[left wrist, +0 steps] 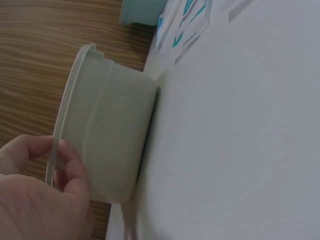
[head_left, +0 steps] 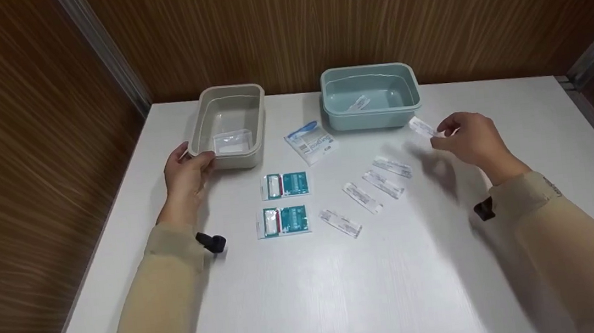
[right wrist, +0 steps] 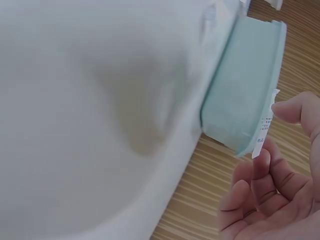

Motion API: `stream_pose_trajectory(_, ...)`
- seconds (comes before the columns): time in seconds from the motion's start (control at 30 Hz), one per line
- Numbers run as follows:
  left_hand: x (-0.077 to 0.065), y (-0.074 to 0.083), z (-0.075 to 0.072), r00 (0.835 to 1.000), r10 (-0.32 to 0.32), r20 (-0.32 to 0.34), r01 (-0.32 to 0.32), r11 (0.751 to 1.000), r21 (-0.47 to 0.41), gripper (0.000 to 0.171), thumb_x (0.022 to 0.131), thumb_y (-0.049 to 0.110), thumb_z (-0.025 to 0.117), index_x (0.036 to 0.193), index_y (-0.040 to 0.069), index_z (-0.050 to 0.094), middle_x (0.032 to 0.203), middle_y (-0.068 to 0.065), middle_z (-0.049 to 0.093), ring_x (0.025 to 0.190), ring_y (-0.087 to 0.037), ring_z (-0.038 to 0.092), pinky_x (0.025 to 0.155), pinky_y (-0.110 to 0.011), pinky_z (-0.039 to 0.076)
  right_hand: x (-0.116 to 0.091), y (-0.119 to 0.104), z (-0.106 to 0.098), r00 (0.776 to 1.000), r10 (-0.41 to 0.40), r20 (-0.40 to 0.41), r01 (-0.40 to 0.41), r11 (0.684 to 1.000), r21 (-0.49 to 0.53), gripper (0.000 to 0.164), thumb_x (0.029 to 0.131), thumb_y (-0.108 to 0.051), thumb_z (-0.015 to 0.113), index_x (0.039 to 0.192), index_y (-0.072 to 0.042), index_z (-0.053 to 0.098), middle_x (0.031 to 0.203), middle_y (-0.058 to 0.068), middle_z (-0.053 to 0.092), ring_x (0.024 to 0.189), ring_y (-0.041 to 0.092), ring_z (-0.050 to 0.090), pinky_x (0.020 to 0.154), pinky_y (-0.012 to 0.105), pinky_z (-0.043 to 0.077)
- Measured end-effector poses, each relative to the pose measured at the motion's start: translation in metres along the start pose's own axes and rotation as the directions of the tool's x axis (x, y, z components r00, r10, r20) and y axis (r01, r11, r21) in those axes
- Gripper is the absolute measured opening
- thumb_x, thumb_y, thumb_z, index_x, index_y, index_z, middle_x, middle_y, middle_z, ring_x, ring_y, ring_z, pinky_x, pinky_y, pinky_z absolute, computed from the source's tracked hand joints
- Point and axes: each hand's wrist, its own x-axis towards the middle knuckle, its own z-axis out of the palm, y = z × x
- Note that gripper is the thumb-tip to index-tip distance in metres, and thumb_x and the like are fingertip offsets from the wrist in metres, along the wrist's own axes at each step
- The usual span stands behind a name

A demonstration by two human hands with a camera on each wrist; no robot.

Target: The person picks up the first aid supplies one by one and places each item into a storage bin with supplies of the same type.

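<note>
My left hand (head_left: 186, 174) grips the near-left rim of a beige plastic box (head_left: 259, 151), thumb and fingers on either side of the rim. Inside it is a clear-and-white packet (head_left: 233, 141). Just right of the teal box (head_left: 375, 119), my right hand (head_left: 473, 137) pinches a narrow white printed sachet (head_left: 421, 127), like a wrapped adhesive bandage. In the right wrist view the sachet (right wrist: 265, 127) spans thumb and fingertips. Another white sachet (head_left: 360, 103) lies in the teal box. Several similar sachets (head_left: 362, 197) lie on the table.
Two teal-and-white packets (head_left: 294, 184) lie one in front of the other on the white table (head_left: 333, 300). A blue-and-white packet printed "Surgical" (head_left: 312, 144) lies between the boxes. Wood-grain walls (head_left: 282, 30) stand behind and to the sides.
</note>
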Motion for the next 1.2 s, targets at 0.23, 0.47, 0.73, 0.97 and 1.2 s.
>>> stream_pose_trajectory(0.23, -0.010, -0.004, -0.008, 1.000, 0.007, 0.005, -0.007, 1.000, -0.020, 0.086, 0.102, -0.006, 0.072, 0.175, 0.009, 0.030, 0.177, -0.020, 0.040, 0.115, -0.016, 0.066, 0.094, -0.020, 0.064, 0.020, -0.017, -0.009, 0.999, 0.034, -0.024, -0.033, 0.998, 0.051, 0.039, 0.103, -0.027, 0.078, 0.130, 0.000, 0.070, 0.125, 0.018, 0.062, 0.106, 0.031, 0.053, 0.075, 0.033, 0.050)
stream_pose_trajectory(0.47, -0.013, -0.009, -0.010, 1.000, 0.017, 0.008, -0.017, 1.000, -0.003, 0.087, 0.103, -0.006, 0.071, 0.177, 0.009, 0.028, 0.176, -0.021, 0.040, 0.117, -0.016, 0.066, 0.099, -0.023, 0.064, 0.047, -0.031, -0.010, 0.997, 0.065, -0.043, -0.062, 0.995, 0.076, 0.041, 0.106, -0.029, 0.077, 0.137, -0.002, 0.070, 0.136, 0.020, 0.062, 0.113, 0.032, 0.053, 0.082, 0.037, 0.052)
stream_pose_trajectory(0.73, -0.021, -0.011, -0.015, 0.999, 0.037, -0.025, -0.037, 0.999, 0.024, 0.085, 0.102, -0.006, 0.073, 0.175, 0.008, 0.031, 0.176, -0.020, 0.040, 0.126, -0.019, 0.064, 0.100, -0.022, 0.064, 0.077, -0.050, -0.008, 0.998, 0.035, -0.060, -0.030, 0.996, 0.089, 0.043, 0.105, -0.029, 0.078, 0.139, -0.003, 0.073, 0.135, 0.015, 0.064, 0.114, 0.028, 0.055, 0.085, 0.034, 0.052)
stream_pose_trajectory(0.97, -0.030, -0.011, -0.022, 0.998, 0.051, -0.029, -0.051, 0.999, 0.008, 0.084, 0.101, -0.009, 0.071, 0.174, 0.006, 0.033, 0.174, -0.021, 0.041, 0.125, -0.021, 0.065, 0.095, -0.022, 0.065, 0.086, -0.061, -0.002, 0.999, 0.031, -0.032, -0.027, 0.993, 0.112, 0.046, 0.107, -0.031, 0.077, 0.144, -0.005, 0.073, 0.134, 0.011, 0.064, 0.119, 0.026, 0.056, 0.087, 0.028, 0.055)
stream_pose_trajectory(1.2, -0.034, -0.012, -0.023, 0.998, 0.055, -0.010, -0.055, 0.998, -0.005, 0.082, 0.102, -0.010, 0.070, 0.173, 0.005, 0.033, 0.173, -0.021, 0.041, 0.118, -0.018, 0.065, 0.092, -0.021, 0.064, 0.085, -0.057, 0.004, 0.999, 0.045, -0.028, -0.041, 0.992, 0.117, 0.050, 0.107, -0.036, 0.076, 0.147, -0.007, 0.072, 0.139, 0.011, 0.064, 0.121, 0.025, 0.057, 0.087, 0.025, 0.056)
